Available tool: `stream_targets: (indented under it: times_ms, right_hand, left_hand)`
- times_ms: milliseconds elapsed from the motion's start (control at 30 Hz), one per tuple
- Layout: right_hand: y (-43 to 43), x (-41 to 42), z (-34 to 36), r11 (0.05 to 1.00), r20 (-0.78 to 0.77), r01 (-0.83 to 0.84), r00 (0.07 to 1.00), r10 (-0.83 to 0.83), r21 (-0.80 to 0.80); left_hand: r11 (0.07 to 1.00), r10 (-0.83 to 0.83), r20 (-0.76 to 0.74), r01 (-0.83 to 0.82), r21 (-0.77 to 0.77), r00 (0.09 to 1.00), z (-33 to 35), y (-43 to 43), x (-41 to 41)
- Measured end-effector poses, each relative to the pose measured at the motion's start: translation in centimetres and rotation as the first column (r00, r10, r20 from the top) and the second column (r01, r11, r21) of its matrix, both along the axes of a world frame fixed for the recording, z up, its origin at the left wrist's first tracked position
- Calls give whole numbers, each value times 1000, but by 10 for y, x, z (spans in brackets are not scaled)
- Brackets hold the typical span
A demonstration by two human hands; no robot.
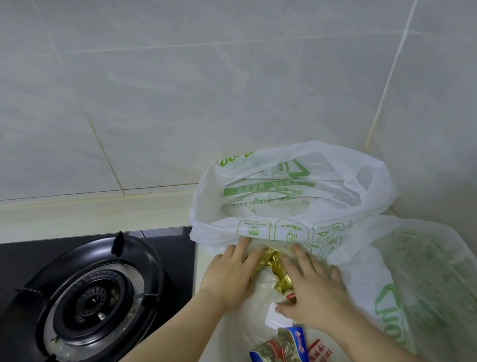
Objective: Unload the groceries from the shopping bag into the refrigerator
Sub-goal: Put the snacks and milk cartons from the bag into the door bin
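Grey wall tiles back a pale counter (56, 221), with a black gas stove (90, 304) at the left. The white shopping bag (290, 174) stands open against the wall. Just in front of it lies a soft pale sack (249, 327) closed with a gold tie (274, 263). The left hand (230, 275) and right hand (310, 289) rest on it either side of the tie, each grip spread flat, pinching nothing. Lifted by its thin film alone, the sack could sag, slip or tear, spilling toward the burner. Small blue packets (296, 345) lie nearest the camera and might slide off. A bag of greens (438, 276) crowds the right. No refrigerator shows.
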State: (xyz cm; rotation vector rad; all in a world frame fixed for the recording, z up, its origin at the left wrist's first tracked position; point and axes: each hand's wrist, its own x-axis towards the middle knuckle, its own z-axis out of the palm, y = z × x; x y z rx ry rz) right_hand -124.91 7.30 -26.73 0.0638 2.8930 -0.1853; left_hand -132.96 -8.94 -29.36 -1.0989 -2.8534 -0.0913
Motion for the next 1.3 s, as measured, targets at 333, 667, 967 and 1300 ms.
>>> stream_targets:
  times_ms: [333,667,967,1300]
  right_hand:
    - [5,1,-5,1000,-117,18,993,-17,9]
    - [-1,14,6,1000,-113,-12,994,13,10]
    - [-5,30,8,999,-61,-47,997,48,19]
    - [-15,25,7,995,-68,62,996,-56,78]
  left_hand:
    - [983,13,-70,-26,-183,997,20,-1,4]
    - [996,27,-181,-41,-77,983,21,-13,33]
    - [978,178,40,-172,-120,983,22,-15,47]
    - [918,330,-18,-325,-227,944,9,-8,45]
